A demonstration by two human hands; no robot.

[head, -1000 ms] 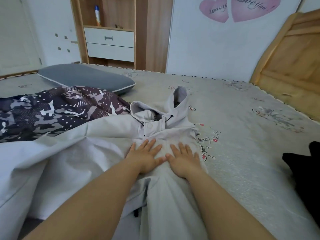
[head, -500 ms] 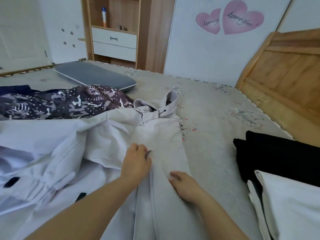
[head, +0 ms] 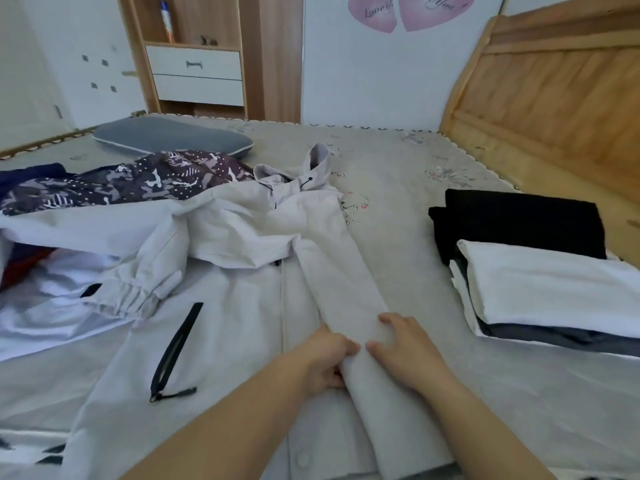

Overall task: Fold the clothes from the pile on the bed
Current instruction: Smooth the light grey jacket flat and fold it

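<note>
A light grey hooded jacket [head: 242, 306] lies spread front-up on the bed, hood [head: 311, 168] pointing away from me. One sleeve [head: 339, 271] is laid lengthwise down its right side. My left hand [head: 325, 358] grips the sleeve's left edge, fingers curled under the cloth. Close beside it, my right hand [head: 408, 351] rests on top of the sleeve with loosely bent fingers. The other sleeve, with an elastic cuff [head: 128, 299], lies bunched to the left.
To the left is the pile: a camouflage garment [head: 138, 181] and a white one [head: 52, 306]. Folded black [head: 519, 223] and white [head: 554, 289] clothes are stacked at right. A grey pillow [head: 166, 136] lies far left, with a wooden headboard [head: 554, 98] at right.
Both hands have slid down the sleeve toward me, away from the collar. The left hand went from lying flat to gripping the sleeve's edge. The view tilted down and right.
</note>
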